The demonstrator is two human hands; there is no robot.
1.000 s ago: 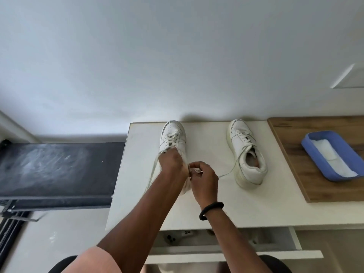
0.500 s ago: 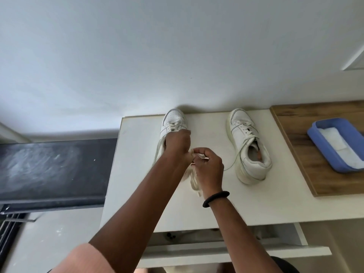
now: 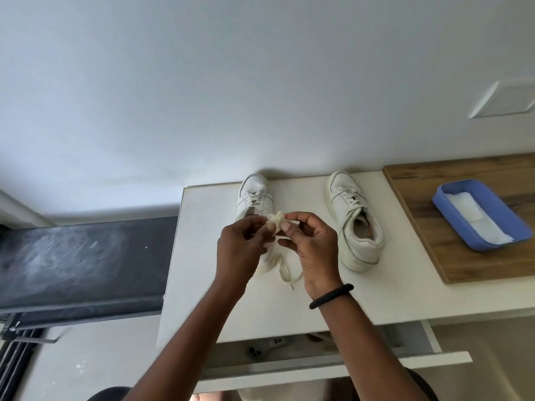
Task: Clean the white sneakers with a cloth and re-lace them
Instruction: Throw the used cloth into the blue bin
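Two white sneakers stand on a white table, toes toward the wall. The left sneaker is partly hidden behind my hands. The right sneaker stands free, its mouth open toward me. My left hand and my right hand are raised over the left sneaker's heel and pinch its cream lace, bunched into a loop between the fingertips. The lace's loose ends hang down onto the table below my hands.
A blue tray holding a white cloth sits on a wooden board at the right. A drawer is pulled open under the table's front edge. A dark surface lies to the left of the table.
Both hands have lifted off the left sneaker toward me and turned, bringing the lace up into a bunched loop between the fingertips. The camera view shifted slightly.
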